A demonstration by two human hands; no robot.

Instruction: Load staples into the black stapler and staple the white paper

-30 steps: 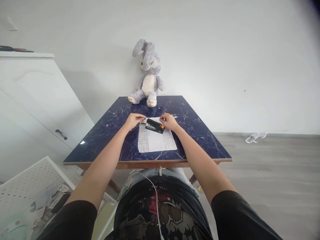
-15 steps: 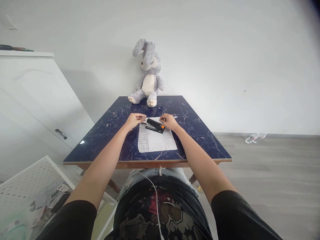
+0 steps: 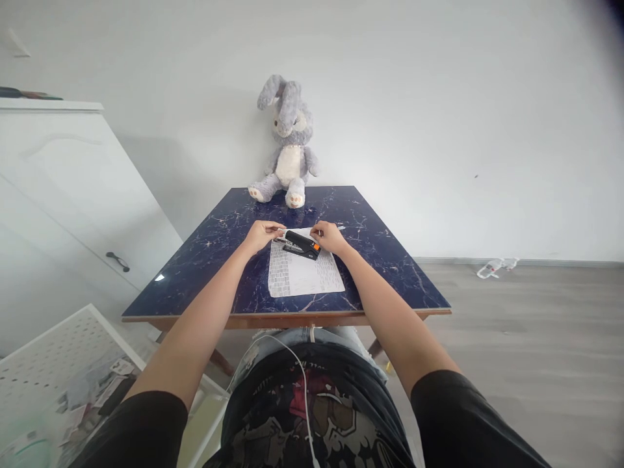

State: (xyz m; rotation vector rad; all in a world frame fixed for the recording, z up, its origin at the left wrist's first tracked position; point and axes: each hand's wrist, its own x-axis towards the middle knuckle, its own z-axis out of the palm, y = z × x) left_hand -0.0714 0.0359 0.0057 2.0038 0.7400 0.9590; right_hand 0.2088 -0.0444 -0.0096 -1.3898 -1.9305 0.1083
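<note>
A black stapler (image 3: 301, 243) with an orange patch at its rear lies slantwise on a printed sheet of paper (image 3: 312, 276). Metal parts show at its left end, where it looks opened up. My left hand (image 3: 264, 235) is at that end, by the paper's far left corner, thumb and fingers pinched together. Whatever the pinch holds is too small to make out. Beside the stapler's orange rear end, over the sheet's far edge, my right hand (image 3: 328, 236) has its fingers curled together. Its fingertips are partly hidden, so what they hold cannot be made out.
The dark blue marbled table (image 3: 390, 279) stands against the wall. At its far edge sits a grey plush rabbit (image 3: 288, 146). To the left are a white cabinet (image 3: 58, 188) and a white perforated basket (image 3: 58, 344) with assorted items. A plastic bag (image 3: 492, 268) lies on the floor at right.
Hardly anything differs. Both hands keep their places around the stapler, and the whole view has shifted very slightly.
</note>
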